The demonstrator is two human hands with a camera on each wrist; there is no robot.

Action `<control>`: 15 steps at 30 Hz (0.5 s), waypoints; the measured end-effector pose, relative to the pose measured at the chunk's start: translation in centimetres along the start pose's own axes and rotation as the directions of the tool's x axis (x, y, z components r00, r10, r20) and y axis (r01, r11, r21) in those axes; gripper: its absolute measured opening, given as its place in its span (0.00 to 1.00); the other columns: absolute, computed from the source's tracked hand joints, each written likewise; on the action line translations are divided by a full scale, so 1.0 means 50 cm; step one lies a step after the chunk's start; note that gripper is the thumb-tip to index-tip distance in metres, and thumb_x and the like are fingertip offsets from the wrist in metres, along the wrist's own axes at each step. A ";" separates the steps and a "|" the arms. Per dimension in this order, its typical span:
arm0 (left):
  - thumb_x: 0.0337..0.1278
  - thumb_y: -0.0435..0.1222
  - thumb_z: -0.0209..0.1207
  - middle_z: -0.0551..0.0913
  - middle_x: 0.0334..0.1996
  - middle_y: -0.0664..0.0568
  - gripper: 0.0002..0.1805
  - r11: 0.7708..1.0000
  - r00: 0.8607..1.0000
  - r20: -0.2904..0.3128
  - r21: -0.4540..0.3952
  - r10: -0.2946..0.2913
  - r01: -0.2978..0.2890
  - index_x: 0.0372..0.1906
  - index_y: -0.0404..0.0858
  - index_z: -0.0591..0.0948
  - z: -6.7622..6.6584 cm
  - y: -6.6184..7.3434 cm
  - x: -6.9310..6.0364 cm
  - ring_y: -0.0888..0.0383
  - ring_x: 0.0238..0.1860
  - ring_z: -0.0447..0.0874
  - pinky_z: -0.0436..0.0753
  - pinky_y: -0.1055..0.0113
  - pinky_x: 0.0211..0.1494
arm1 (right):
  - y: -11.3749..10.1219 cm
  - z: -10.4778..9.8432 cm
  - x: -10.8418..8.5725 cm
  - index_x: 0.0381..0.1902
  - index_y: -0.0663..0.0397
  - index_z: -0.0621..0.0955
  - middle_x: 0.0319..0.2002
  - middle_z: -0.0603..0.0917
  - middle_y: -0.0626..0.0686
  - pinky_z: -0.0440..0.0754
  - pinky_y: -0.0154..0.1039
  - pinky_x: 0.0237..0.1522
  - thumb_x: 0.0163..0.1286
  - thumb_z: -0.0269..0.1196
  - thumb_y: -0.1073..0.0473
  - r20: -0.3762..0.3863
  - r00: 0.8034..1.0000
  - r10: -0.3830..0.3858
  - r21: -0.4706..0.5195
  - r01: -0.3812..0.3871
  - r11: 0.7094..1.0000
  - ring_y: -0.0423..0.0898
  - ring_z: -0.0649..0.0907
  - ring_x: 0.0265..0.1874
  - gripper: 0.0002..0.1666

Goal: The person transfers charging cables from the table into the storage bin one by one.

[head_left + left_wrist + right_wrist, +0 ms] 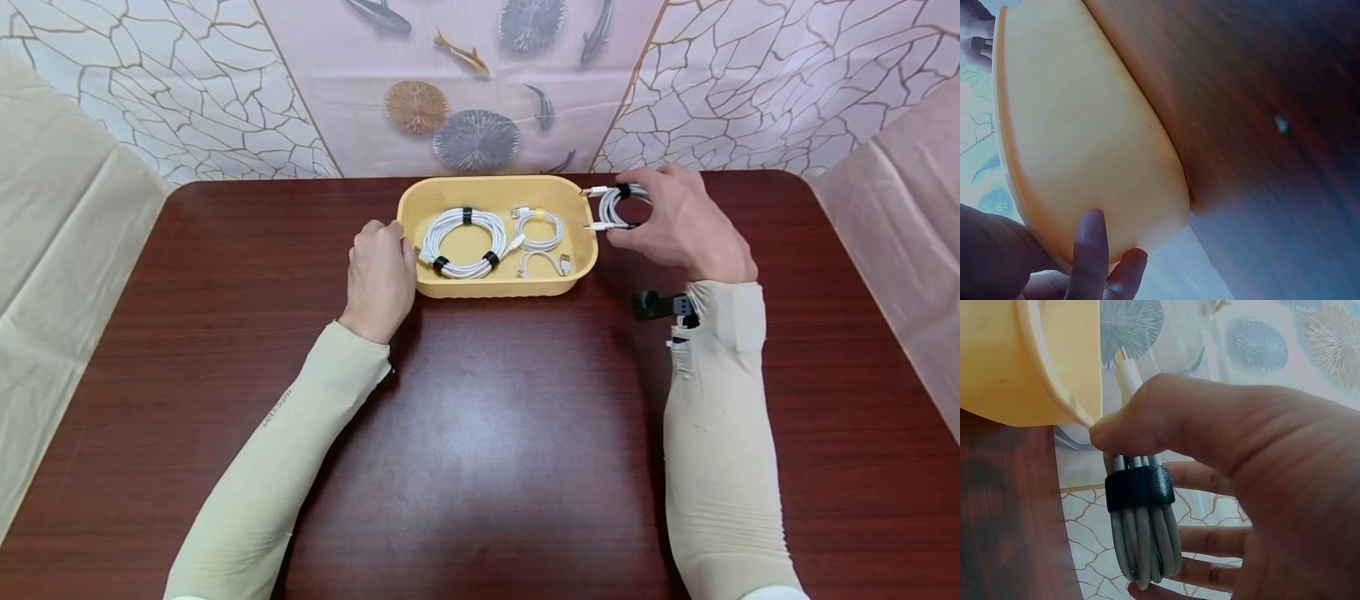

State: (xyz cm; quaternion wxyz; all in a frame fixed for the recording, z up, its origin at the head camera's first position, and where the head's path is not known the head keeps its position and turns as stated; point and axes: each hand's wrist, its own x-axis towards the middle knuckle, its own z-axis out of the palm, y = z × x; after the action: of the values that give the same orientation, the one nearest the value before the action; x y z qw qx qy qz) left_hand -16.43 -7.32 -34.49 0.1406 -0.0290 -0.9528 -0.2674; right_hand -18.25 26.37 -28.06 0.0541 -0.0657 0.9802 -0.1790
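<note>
My left hand (381, 279) grips the left end of a yellow plastic bin (495, 287), thumb over the rim and fingers against the outer wall in the left wrist view. Just beyond the bin's right end, my right hand (682, 221) pinches a coiled white cable (1144, 537) bound with a black strap (1140, 487). Its two connector ends (596, 192) point left at the bin's right rim. Inside the bin lie a large white cable coil (495, 229) with black straps, a smaller white coil (557, 232) and a short white cable (542, 255).
The bin stands at the back of a dark red-brown wooden table (480, 433). Behind it hangs a patterned cloth backdrop (480, 83) with fish and round motifs. Beige cloth (52, 275) borders the table's sides. A black wrist mount (660, 306) sticks out from my right sleeve.
</note>
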 end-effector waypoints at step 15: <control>0.72 0.29 0.50 0.80 0.36 0.35 0.13 1.000 1.000 -0.007 -0.001 -0.001 0.001 0.41 0.26 0.84 0.002 -0.001 0.001 0.32 0.39 0.85 0.85 0.44 0.43 | -0.018 0.004 0.001 0.75 0.54 0.68 0.65 0.73 0.68 0.66 0.62 0.68 0.63 0.68 0.48 -0.034 0.999 -0.035 -0.019 0.035 0.999 0.66 0.66 0.67 0.45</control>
State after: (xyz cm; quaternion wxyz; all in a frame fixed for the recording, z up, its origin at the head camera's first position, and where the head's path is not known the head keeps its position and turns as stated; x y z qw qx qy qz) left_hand -16.50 -7.30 -34.60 0.1438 -0.0277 -0.9522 -0.2681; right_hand -18.18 25.47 -27.93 0.0335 -0.0802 0.9812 -0.1721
